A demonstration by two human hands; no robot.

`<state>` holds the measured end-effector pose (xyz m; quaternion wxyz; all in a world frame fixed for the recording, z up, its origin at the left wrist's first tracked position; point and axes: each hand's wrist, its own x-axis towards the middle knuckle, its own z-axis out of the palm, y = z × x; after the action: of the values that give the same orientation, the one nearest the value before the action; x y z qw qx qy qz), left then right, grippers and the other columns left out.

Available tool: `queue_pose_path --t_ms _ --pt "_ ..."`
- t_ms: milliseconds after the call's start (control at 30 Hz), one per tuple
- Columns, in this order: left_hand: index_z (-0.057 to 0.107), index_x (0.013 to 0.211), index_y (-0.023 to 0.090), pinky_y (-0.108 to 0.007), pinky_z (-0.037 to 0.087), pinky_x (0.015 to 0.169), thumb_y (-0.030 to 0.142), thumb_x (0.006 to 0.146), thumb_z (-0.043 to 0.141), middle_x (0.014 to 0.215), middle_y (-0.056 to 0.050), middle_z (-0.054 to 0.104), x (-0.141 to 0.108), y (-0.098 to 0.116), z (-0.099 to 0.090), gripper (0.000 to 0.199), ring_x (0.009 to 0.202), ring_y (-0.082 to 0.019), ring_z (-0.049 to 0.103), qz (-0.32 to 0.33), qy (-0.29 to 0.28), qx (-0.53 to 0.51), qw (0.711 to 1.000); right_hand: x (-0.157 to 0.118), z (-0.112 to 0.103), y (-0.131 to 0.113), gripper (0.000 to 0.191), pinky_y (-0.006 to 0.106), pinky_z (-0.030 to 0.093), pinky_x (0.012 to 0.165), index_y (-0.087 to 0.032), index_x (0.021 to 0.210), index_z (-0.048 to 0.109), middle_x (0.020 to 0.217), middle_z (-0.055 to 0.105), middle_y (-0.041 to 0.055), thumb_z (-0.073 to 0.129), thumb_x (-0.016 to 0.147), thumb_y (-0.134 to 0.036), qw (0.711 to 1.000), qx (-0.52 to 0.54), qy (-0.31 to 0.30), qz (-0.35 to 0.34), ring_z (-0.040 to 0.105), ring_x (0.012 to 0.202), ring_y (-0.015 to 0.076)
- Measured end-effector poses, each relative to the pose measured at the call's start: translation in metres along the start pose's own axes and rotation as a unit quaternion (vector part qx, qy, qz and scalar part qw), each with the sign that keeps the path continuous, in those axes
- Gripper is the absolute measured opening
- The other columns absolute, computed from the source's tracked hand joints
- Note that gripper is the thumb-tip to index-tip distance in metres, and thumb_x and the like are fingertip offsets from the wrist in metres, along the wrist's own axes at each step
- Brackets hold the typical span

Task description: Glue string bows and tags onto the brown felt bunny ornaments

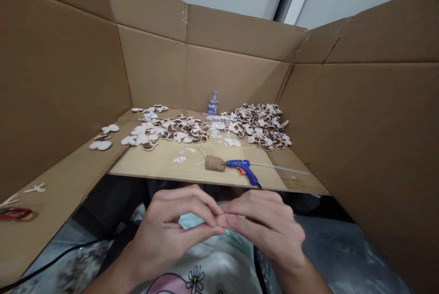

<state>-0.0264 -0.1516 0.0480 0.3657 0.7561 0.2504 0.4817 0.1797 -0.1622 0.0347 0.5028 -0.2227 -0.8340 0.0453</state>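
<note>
My left hand (183, 221) and my right hand (264, 223) meet in front of my lap, short of the board's near edge. Thumb and fingers of each are pinched together, with the fingertips of both touching. Whatever lies between them, if anything, is hidden or too small to make out. Beyond them on the board (144, 161) rests a blue glue gun (242, 168) with an orange trigger and a clear glue stick at its back. Its nozzle reaches a brown, rough-looking block (215, 163). Small white cut-out pieces (179, 159) lie left of the block.
Brown and white padded shapes form a heap (262, 125) at the back right and a looser pile (171, 130) at the back left. A plastic bottle (213, 103) stands between. Red-handled scissors (15, 213) lie far left. Cardboard walls (236, 70) enclose three sides.
</note>
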Motion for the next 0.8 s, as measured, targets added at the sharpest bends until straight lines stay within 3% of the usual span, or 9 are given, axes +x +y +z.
queue_pose_path --t_ms 200,300,400,500,633,733,800 --pt "0.076 0.087 0.028 -0.027 0.055 0.063 0.01 0.069 0.079 0.081 -0.002 0.074 -0.001 0.0 0.0 0.025 0.07 -0.017 0.068 0.027 0.0 0.002 1.0 0.004 -0.002 -0.005 0.035 0.029 0.059 0.063 -0.024 0.114 0.066 0.092 0.076 0.0038 0.067 0.082 -0.009 1.0 0.026 -0.012 0.003 0.072 0.074 0.0166" --pt "0.076 0.091 0.031 -0.027 0.054 0.063 0.008 0.066 0.08 0.082 -0.001 0.073 -0.003 -0.001 -0.003 0.034 0.069 -0.016 0.067 0.075 0.008 0.016 0.997 0.002 0.0 -0.002 0.037 0.029 0.059 0.063 -0.026 0.117 0.065 0.093 0.076 0.0022 0.068 0.082 -0.012 1.0 0.007 -0.011 -0.013 0.072 0.073 0.0164" --pt "0.074 0.101 0.036 -0.029 0.054 0.063 0.008 0.066 0.081 0.083 -0.002 0.073 -0.007 -0.003 -0.009 0.045 0.07 -0.018 0.066 0.154 0.007 0.045 0.987 0.002 0.004 0.002 0.038 0.027 0.058 0.059 -0.029 0.117 0.064 0.087 0.076 0.0015 0.072 0.081 -0.02 0.998 0.034 0.037 -0.042 0.071 0.068 0.0158" --pt "0.072 0.106 0.038 -0.029 0.055 0.064 0.01 0.067 0.081 0.079 -0.001 0.073 -0.01 -0.001 -0.014 0.049 0.071 -0.018 0.066 0.188 -0.01 0.093 0.978 0.004 0.008 0.002 0.034 0.025 0.057 0.057 -0.025 0.111 0.067 0.083 0.074 0.0037 0.075 0.078 -0.032 0.987 0.134 0.085 -0.03 0.069 0.064 0.0144" --pt "0.075 0.097 0.035 -0.024 0.056 0.061 0.013 0.07 0.079 0.073 0.0 0.073 -0.009 0.008 -0.016 0.036 0.065 -0.015 0.066 0.181 0.001 0.103 0.978 0.006 0.01 -0.009 0.038 0.022 0.057 0.064 -0.022 0.105 0.069 0.088 0.069 0.0044 0.08 0.071 -0.036 0.986 0.168 0.007 -0.001 0.067 0.069 0.0126" --pt "0.076 0.083 0.029 -0.023 0.056 0.054 0.022 0.078 0.073 0.066 -0.001 0.071 -0.007 0.016 -0.015 0.009 0.059 -0.015 0.065 0.143 0.034 0.063 0.987 0.007 0.011 -0.016 0.031 0.019 0.056 0.07 -0.02 0.104 0.068 0.09 0.067 0.004 0.077 0.075 -0.027 0.988 0.144 -0.052 0.005 0.065 0.074 0.011" --pt "0.074 0.077 0.025 -0.022 0.055 0.051 0.025 0.08 0.071 0.062 -0.001 0.069 -0.006 0.021 -0.014 0.004 0.055 -0.014 0.064 0.115 0.043 0.053 0.991 0.008 0.013 -0.018 0.022 0.019 0.054 0.071 -0.018 0.101 0.067 0.088 0.066 0.0042 0.072 0.08 -0.021 0.988 0.146 -0.058 -0.003 0.064 0.075 0.0104"
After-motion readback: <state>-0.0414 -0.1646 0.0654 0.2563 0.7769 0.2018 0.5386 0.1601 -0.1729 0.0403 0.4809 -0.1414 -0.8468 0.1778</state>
